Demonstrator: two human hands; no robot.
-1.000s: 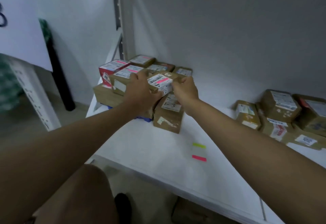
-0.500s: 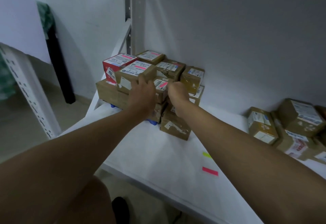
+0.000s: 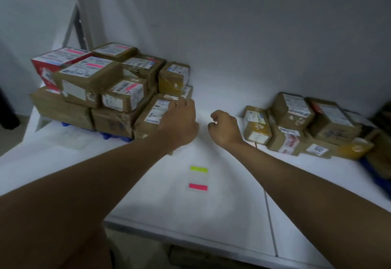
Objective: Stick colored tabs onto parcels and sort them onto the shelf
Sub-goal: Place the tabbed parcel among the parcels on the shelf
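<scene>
In the head view, the sheet of colored tabs (image 3: 198, 178) lay flat on the white shelf (image 3: 84, 175), and everything else is placed from it. The sheet looked like a thin clear backing with a yellow-green strip at its far end and a pink strip at its near end; I judge it feather-light and limp, so a tab would best be peeled by pinching one free end with fingertips, not by gripping the whole sheet. Beyond and to the left of the sheet stood the tagged stack of parcels (image 3: 110, 90), brown taped cardboard boxes with white shipping labels, several already bearing pink tabs on top, plus one red-and-white box at the far left. Beyond and to the right sat the untagged parcels (image 3: 300, 126), similar small brown boxes with no tabs visible. These parcels seemed stiff, light, and easy to lift by opposite side faces, though glossy tape may be a little slick. The left hand (image 3: 179, 120) hovered just beyond the sheet, fingers resting against the lower front box of the stack, not clearly gripping it. The right hand (image 3: 224, 126), beside it toward the untagged group, was loosely curled and held nothing.
</scene>
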